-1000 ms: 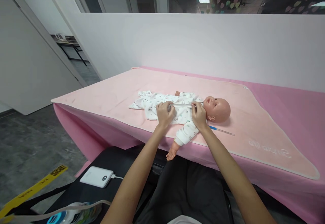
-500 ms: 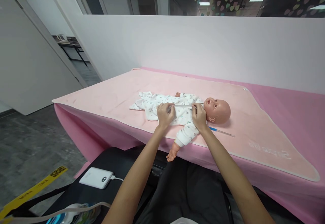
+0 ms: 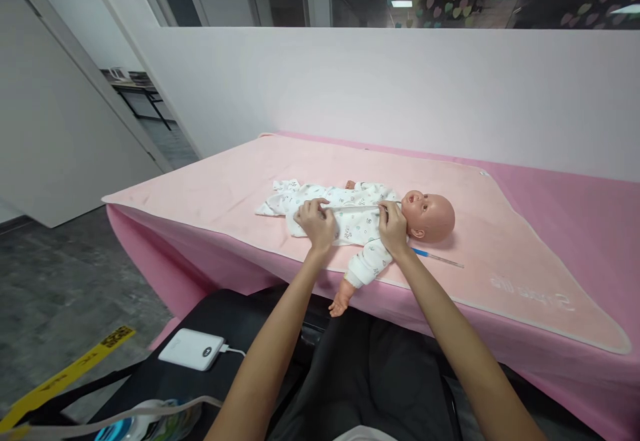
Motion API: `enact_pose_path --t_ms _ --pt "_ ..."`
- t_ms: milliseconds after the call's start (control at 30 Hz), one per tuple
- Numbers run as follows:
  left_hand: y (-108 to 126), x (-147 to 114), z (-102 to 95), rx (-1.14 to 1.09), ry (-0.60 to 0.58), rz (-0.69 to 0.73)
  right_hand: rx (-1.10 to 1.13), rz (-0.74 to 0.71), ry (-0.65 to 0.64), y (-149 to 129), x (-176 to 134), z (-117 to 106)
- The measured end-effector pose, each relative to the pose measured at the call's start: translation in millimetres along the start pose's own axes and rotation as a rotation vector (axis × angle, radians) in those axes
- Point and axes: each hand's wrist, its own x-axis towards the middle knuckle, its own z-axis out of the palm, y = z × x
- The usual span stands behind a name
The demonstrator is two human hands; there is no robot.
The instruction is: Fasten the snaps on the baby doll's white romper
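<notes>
A baby doll [image 3: 434, 217] lies on its back, its head to the right, dressed in a white patterned outfit [image 3: 357, 227]. Between my hands a plain white strip [image 3: 355, 209] runs straight along the front; whether it is the outfit's edge or a separate band I cannot make out. My left hand [image 3: 319, 227] pinches its left end over the belly, fingers bent. Near the doll's neck my right hand [image 3: 393, 227] is closed on the other end. One sleeved doll arm hangs over the table's front edge. Both sets of fingertips are partly hidden.
A thin thermometer-like stick with a blue end [image 3: 437, 257] lies below the doll's head on the pink mat [image 3: 500, 234]. A white power bank [image 3: 193, 349] with a cable rests on a black chair [image 3: 225, 314] at lower left. A wall stands behind the table.
My left hand has slid left along the doll's front, and a longer stretch of the white strip shows between my hands. My right hand has stayed by the neck.
</notes>
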Motion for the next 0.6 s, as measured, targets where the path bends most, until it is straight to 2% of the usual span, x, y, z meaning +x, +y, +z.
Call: enact_pose_path --t_ms 67,133,200,233,300,400,467,500,600 --pt "1 1 -1.8 0.001 0.041 -0.060 -0.061 -0.051 -0.023 -2 1 1" --pt "6 5 -2.2 -0.006 0.052 -0.057 -0.144 -0.182 -0.102 -5 3 -2" --pt "16 13 0.9 -0.033 -0.008 0.008 -0.218 -0.349 -0.199 -8 5 -11" --pt "22 19 3.9 -0.060 -0.074 0.058 -0.243 -0.414 -0.233 -9 4 -18" --pt "34 30 12.3 -0.154 -0.307 0.179 -0.262 -0.486 -0.266 -7 -3 -40" --pt "44 45 24.9 -0.343 -0.851 0.311 -0.278 -0.493 -0.295 6 -23 -83" --pt "45 50 29.5 -0.411 -1.105 0.347 -0.335 -0.448 -0.335 19 -39 -115" --pt "44 51 30.5 -0.427 -1.166 0.365 -0.390 -0.379 -0.367 26 -47 -129" --pt "39 51 30.9 -0.451 -1.207 0.413 -0.510 -0.138 -0.481 43 -62 -165"
